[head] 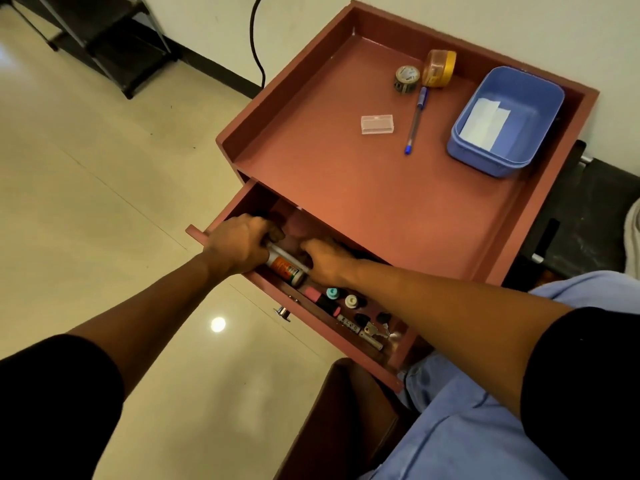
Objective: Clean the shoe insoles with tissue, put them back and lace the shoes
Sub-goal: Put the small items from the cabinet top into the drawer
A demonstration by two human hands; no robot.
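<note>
Left hand [239, 244] curled, closed on spray can [285, 266] in open drawer [311, 308]; right hand [323, 259] reaching inside, grip indeterminable. Tissue [485, 121] noted at 1 o'clock in blue tub [464, 150]: light, soft, tearable; edge pinch advised.

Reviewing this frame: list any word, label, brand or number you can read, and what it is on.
None can be read.
Orange-labelled tube in the open drawer: print blurred, partly covered by the left hand.
Tape roll on the cabinet top: markings too small.
Orange jar: label blurred.
Small white strip in the drawer: dark marks, unreadable.
Pen: no text visible.
</note>
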